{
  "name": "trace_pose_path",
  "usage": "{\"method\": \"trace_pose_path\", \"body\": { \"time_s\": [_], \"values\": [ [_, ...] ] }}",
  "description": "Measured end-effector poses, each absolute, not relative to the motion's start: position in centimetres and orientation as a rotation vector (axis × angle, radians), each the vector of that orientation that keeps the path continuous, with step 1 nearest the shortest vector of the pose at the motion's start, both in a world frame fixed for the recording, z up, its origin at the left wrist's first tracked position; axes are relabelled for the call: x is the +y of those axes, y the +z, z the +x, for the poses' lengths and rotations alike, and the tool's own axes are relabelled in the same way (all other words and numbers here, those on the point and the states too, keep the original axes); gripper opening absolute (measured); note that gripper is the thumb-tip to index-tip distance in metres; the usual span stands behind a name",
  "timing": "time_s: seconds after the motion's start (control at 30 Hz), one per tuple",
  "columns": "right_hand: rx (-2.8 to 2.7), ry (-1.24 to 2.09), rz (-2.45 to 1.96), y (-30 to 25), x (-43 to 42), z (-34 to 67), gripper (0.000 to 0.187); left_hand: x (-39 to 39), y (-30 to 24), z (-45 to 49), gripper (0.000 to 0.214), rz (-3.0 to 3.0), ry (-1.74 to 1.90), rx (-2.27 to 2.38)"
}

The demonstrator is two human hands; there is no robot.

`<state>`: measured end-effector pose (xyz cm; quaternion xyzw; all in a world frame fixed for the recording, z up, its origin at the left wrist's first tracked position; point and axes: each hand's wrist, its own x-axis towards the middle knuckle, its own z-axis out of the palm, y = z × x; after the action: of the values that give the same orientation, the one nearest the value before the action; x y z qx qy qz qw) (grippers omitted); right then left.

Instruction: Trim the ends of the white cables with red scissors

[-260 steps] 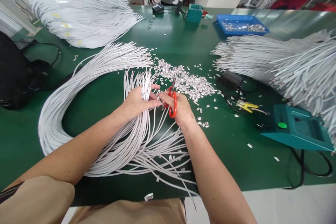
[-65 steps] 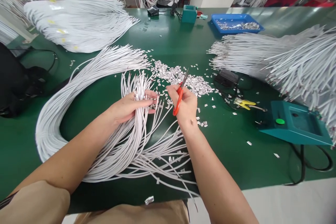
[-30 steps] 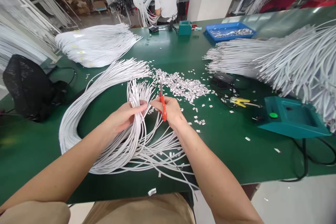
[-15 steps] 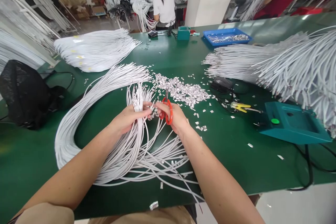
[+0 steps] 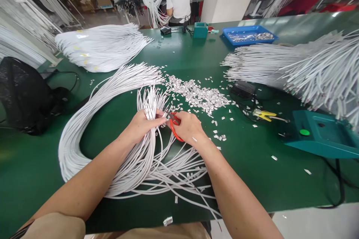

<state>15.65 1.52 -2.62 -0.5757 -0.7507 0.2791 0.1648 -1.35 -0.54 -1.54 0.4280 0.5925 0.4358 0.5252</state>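
My left hand is closed around a bunch of white cables whose ends stick up above the fingers. My right hand grips red-handled scissors, their blades pointing left at the left thumb and the cable ends. Whether a cable lies between the blades is too small to tell. From the held bunch the cables loop round to the left, and their other ends fan out on the green table. Loose cables spread below the hands. Small silvery pieces are scattered just beyond the scissors.
More cable bundles lie at the back left and right. A teal device and yellow-handled pliers sit at the right. A blue tray stands behind, a black bag at the left. Other people work farther back.
The scissors have turned from pointing up and away to pointing left toward the held cable ends. My right hand now wraps their handles. The view has shifted slightly.
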Motion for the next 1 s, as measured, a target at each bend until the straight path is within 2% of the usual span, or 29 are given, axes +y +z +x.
{"method": "trace_pose_path", "body": {
  "time_s": [0.2, 0.5, 0.63, 0.73, 0.83, 1.0],
  "values": [
    [-2.265, 0.687, -1.667, -2.3, 1.2, 15.5, 0.027, -0.7, -1.6, -1.2, 0.023, 1.138, 1.032, 1.438],
    [-2.320, 0.637, -1.651, -2.4, 1.5, 15.5, 0.026, -0.7, -2.2, -2.1, 0.026, 1.210, 0.996, 1.460],
    [-2.180, 0.866, -1.599, -2.2, 2.0, 16.3, 0.026, -0.8, -2.2, -2.3, 0.028, 1.170, 0.975, 1.386],
    [-1.754, 1.212, -1.435, -2.0, 2.3, 16.7, 0.019, -0.9, -1.9, -2.2, 0.032, 1.103, 0.979, 1.340],
    [-1.390, 1.463, -1.196, -1.9, 2.4, 16.6, 0.019, -1.0, -1.6, -1.8, 0.027, 1.139, 0.975, 1.290],
    [-1.219, 1.568, -1.094, -2.0, 1.9, 15.7, 0.012, -1.0, -1.5, -1.3, 0.022, 1.221, 0.948, 1.301]
  ]
}}
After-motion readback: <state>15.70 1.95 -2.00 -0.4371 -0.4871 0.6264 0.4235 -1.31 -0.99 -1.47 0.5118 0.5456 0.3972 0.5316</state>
